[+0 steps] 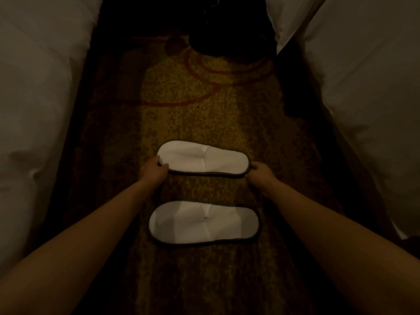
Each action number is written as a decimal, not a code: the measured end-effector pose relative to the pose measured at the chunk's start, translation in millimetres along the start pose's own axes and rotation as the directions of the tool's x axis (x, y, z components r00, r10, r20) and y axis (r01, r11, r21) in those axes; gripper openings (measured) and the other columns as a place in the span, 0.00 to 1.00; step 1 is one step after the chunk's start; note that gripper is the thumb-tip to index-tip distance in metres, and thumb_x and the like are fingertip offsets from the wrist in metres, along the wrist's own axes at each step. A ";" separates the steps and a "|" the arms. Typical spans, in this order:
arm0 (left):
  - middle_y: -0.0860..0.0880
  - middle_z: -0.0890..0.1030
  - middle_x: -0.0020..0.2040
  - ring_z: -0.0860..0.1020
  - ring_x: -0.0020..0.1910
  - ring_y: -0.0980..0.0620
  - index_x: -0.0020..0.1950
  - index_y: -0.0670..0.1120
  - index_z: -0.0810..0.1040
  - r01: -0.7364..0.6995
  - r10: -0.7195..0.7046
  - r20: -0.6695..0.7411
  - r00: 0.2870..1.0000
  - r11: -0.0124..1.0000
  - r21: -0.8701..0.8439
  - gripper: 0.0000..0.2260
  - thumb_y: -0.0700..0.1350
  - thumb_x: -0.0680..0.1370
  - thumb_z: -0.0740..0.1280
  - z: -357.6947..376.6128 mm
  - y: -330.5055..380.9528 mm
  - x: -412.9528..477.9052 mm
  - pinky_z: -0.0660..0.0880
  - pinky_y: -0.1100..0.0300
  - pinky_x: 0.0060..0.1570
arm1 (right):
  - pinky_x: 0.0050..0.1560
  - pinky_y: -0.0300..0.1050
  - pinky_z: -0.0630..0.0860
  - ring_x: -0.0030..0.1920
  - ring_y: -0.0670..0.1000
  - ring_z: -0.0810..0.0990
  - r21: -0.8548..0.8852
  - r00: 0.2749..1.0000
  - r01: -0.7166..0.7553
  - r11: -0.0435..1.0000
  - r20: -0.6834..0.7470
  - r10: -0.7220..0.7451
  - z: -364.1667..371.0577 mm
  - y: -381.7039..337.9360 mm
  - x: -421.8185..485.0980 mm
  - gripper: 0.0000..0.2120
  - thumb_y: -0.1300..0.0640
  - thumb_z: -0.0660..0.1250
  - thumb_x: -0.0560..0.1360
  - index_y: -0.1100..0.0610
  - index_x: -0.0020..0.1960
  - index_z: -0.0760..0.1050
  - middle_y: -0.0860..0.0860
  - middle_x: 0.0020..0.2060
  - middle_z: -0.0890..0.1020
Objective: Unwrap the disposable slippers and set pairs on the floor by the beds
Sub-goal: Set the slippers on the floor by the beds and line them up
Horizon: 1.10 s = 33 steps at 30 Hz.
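Two white disposable slippers with dark edging lie crosswise on the patterned carpet between two beds. The far slipper [203,159] is held at both ends: my left hand [153,170] pinches its left end and my right hand [260,172] grips its right end. The near slipper [203,223] lies flat and free on the carpet, parallel to the far one, between my forearms. No wrapper is visible.
A bed with white bedding [34,110] borders the aisle on the left, another white bed [368,98] on the right. A dark object [229,28] stands at the far end of the brown-and-yellow carpet [204,105]. The room is dim.
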<state>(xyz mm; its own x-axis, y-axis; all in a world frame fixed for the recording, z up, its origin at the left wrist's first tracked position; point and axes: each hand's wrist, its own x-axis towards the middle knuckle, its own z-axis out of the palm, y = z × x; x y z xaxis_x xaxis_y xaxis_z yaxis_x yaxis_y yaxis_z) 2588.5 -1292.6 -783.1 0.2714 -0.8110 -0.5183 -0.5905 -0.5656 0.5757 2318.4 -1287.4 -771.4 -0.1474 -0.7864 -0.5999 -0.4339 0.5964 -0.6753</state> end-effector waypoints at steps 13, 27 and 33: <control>0.40 0.63 0.74 0.61 0.72 0.38 0.76 0.44 0.57 -0.013 0.013 -0.028 1.000 1.000 -0.003 0.25 0.46 0.80 0.59 -1.9 -8.0 -19.1 0.62 0.44 0.72 | 0.67 0.58 0.69 0.65 0.62 0.71 0.021 0.996 0.093 0.995 -0.012 -0.093 10.1 -17.8 14.2 0.25 0.65 0.65 0.74 0.58 0.70 0.66 0.60 0.69 0.68; 0.40 0.69 0.67 0.72 0.63 0.40 0.70 0.43 0.64 -0.006 -0.053 0.101 0.993 0.859 0.512 0.24 0.52 0.77 0.63 7.5 -28.9 -64.7 0.73 0.51 0.56 | 0.41 0.40 0.69 0.39 0.51 0.72 -0.455 0.994 0.002 0.891 0.097 0.047 -19.2 30.0 -20.3 0.15 0.55 0.61 0.77 0.55 0.32 0.66 0.54 0.37 0.73; 0.40 0.71 0.66 0.73 0.63 0.42 0.68 0.41 0.66 -0.010 -0.051 0.100 0.994 0.846 0.533 0.22 0.48 0.77 0.64 13.7 -26.7 -72.8 0.73 0.54 0.54 | 0.52 0.42 0.76 0.60 0.61 0.74 -0.568 0.973 0.003 0.823 0.193 0.129 -21.6 30.3 -36.9 0.14 0.51 0.59 0.79 0.59 0.58 0.71 0.63 0.65 0.73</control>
<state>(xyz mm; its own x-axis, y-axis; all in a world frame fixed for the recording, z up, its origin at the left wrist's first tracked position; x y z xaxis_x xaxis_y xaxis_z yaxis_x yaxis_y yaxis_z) 2574.1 -1216.4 -769.5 0.2239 -0.7622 -0.6074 -0.9075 -0.3903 0.1553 2291.4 -1243.8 -760.5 -0.0283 -0.6569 -0.7534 -0.8624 0.3971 -0.3139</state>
